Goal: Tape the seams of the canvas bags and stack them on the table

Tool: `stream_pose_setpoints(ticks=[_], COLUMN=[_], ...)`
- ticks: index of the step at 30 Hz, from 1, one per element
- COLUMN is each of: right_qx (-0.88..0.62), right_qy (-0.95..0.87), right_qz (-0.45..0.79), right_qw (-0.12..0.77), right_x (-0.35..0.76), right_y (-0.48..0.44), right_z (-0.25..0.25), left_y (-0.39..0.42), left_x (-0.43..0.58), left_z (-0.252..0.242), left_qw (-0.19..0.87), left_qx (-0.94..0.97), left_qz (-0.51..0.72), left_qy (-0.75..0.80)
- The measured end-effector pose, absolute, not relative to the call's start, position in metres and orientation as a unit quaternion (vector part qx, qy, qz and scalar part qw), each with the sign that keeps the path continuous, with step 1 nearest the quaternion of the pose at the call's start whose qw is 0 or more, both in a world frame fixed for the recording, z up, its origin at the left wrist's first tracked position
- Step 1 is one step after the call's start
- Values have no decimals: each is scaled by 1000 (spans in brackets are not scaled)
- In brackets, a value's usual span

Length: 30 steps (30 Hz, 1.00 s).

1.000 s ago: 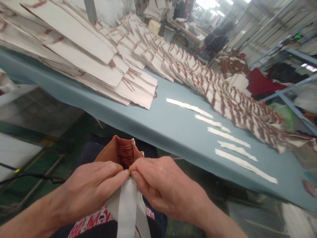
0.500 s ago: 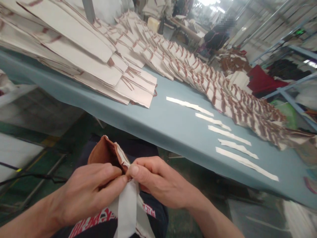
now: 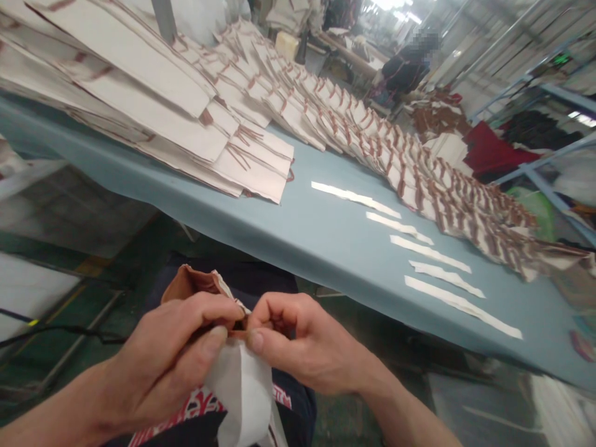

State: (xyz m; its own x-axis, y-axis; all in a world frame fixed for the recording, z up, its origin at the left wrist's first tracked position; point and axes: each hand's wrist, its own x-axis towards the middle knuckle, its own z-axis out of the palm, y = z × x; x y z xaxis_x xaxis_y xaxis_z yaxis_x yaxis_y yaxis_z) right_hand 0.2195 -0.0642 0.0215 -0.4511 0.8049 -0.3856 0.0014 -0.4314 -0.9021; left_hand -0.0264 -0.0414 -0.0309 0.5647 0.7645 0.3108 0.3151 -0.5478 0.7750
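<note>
Over my lap I see a sewn fabric piece (image 3: 186, 280), brown on its inner face with a cream edge. My left hand (image 3: 172, 351) pinches its edge between thumb and fingers. Close beside it, my right hand (image 3: 310, 347) grips the same edge, thumb and index finger pressed together. A short brown stretch of the edge shows between the two hands. Below them hangs a white strip (image 3: 244, 388), curling at its lower end. What the fingertips cover cannot be seen.
A long blue-covered table (image 3: 298, 239) crosses in front. On it lie several loose white strips (image 3: 460, 304), a stack of cream fabric pieces (image 3: 153, 105) at left, and long overlapping rows of cream-and-brown pieces (image 3: 372, 136) behind. A person (image 3: 405, 71) is in the background.
My hands have moved slightly apart along the fabric edge, and my left thumb has shifted left. The brown piece has dipped a little, and the white strip now hangs more bent.
</note>
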Motion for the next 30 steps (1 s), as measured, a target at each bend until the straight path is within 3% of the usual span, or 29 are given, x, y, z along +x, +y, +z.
stream_pose_setpoints(ticks=[4, 10, 14, 21, 30], right_qx=[-465, -448, -418, -408, -420], right_qy=[-581, -629, -680, -799, -766], right_qz=[611, 558, 519, 346, 417], right_qw=[269, 302, 304, 275, 250], right_x=[222, 220, 222, 228, 231], right_y=[-64, -65, -65, -66, -62], right_z=[24, 14, 6, -10, -5], left_y=[-30, -23, -28, -30, -23], left_x=[-21, -25, -28, -29, -33], left_z=[-25, -28, -33, -43, -50], left_qw=[427, 397, 440, 537, 525], left_qx=[809, 853, 822, 760, 768], left_qz=[280, 254, 231, 180, 204], left_qy=[292, 225, 277, 320, 305])
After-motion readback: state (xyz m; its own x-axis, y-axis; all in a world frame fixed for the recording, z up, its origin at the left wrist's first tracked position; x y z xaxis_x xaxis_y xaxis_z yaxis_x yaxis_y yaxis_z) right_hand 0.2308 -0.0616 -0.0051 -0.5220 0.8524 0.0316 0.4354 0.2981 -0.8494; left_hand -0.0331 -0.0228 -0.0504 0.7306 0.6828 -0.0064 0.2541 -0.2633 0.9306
